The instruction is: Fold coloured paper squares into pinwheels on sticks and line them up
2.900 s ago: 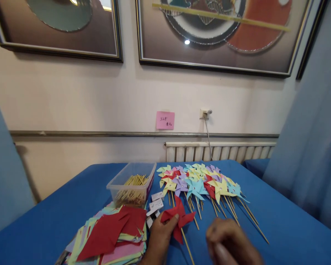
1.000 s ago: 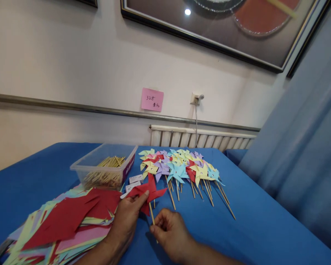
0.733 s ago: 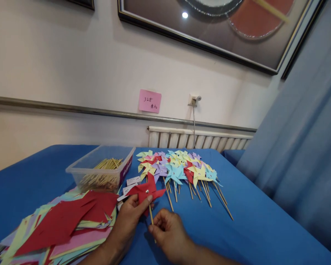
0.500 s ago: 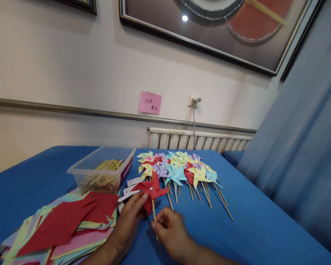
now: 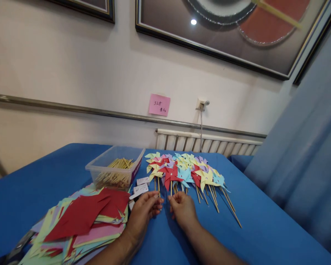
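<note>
A red paper pinwheel (image 5: 170,174) with a pin at its centre lies at the front of a group of finished pinwheels (image 5: 188,159). My right hand (image 5: 183,209) pinches its wooden stick near the lower end. To the left, my left hand (image 5: 143,211) is near the lower ends of other sticks, its fingers curled against the thumb; what they hold, if anything, is hidden. Small white boxes (image 5: 140,189) sit just beyond the left hand. Beside my left forearm is a stack of cut coloured paper (image 5: 96,233), with red sheets (image 5: 78,217) on top.
A clear plastic tub (image 5: 99,168) holds many thin wooden sticks (image 5: 118,171) behind the paper stack. Scissors or a similar dark tool (image 5: 19,248) lie at the lower left. A blue cloth (image 5: 253,235) covers the table; a blue curtain (image 5: 306,147) hangs at the right.
The red pinwheel has moved forward from between my hands onto the front of the group. My left hand has let go of its blades. The view has shifted slightly.
</note>
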Demonstrator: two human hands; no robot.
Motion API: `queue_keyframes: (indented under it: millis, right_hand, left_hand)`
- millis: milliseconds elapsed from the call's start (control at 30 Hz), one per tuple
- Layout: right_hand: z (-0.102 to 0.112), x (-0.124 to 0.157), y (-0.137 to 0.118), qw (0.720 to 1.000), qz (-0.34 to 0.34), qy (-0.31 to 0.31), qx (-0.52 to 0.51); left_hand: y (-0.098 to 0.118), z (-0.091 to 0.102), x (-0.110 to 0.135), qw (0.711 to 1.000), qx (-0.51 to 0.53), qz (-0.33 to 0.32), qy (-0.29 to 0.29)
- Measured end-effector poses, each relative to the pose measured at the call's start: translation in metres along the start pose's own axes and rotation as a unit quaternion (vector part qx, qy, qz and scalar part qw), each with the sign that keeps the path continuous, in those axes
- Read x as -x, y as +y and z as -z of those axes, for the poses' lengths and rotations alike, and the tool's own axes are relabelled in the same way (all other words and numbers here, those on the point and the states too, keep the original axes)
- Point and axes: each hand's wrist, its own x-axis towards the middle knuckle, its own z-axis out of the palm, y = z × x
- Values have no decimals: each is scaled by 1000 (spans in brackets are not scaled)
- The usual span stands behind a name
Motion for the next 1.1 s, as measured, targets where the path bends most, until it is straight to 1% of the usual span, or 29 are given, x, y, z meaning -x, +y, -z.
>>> queue_keyframes:
  millis: [200,333,567,767,867,933,1033,1100]
  right_hand:
    - [-5,-12,-13,989,39,39,135]
    - [-5,-12,-17,977,48,40,206]
    - [-1,-5,-17,963,64,29,262]
    - [2,2,-16,941,105,27,319]
    - [3,8,-15,938,119,17,326]
    - [4,12,-16,941,127,14,313]
    - [5,19,-16,956,138,11,258]
    - [3,26,-15,976,122,-4,182]
  left_hand:
    - [-4,3,-3,1000,-12,-4,-10]
    - [-7,4,-3,1000,-19,-8,-21]
    - [-7,2,-1,999,-37,-8,-26]
    - [-6,1,-2,998,-49,-1,-27]
    - [-5,0,-1,998,-55,-1,-25]
    - [-5,-1,0,998,-62,-5,-26]
    - [-6,-3,1,996,-82,-17,-35]
    - [-7,-3,2,994,-100,-25,-38]
